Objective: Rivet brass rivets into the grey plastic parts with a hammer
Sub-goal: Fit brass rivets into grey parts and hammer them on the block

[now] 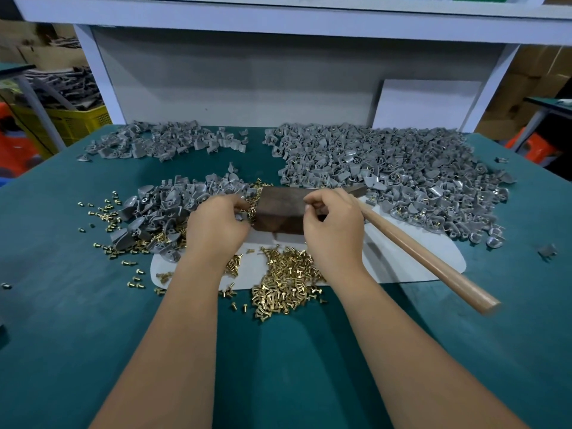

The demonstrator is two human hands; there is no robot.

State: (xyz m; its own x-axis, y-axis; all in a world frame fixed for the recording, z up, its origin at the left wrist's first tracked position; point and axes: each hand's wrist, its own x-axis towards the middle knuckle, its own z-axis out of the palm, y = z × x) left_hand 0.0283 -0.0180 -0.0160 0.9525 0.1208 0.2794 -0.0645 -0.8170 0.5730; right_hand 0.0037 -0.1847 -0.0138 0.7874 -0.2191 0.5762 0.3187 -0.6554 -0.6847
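My left hand [216,226] is curled at the left side of the dark metal block [280,209], with its fingers closed on a grey plastic part [240,216]. My right hand [335,226] hovers at the block's right side with thumb and forefinger pinched; whether anything sits between them is hidden. The hammer [427,258] lies just behind that hand, its head near the block's top and its wooden handle pointing to the lower right. A heap of brass rivets [286,278] lies between my wrists on a white mat [411,267].
A large pile of grey parts [387,168] fills the right of the green table [93,305], a smaller pile [164,209] lies left of the block, and another [161,142] at the back left. Loose rivets [108,218] scatter left. A white shelf frame [247,88] closes the back.
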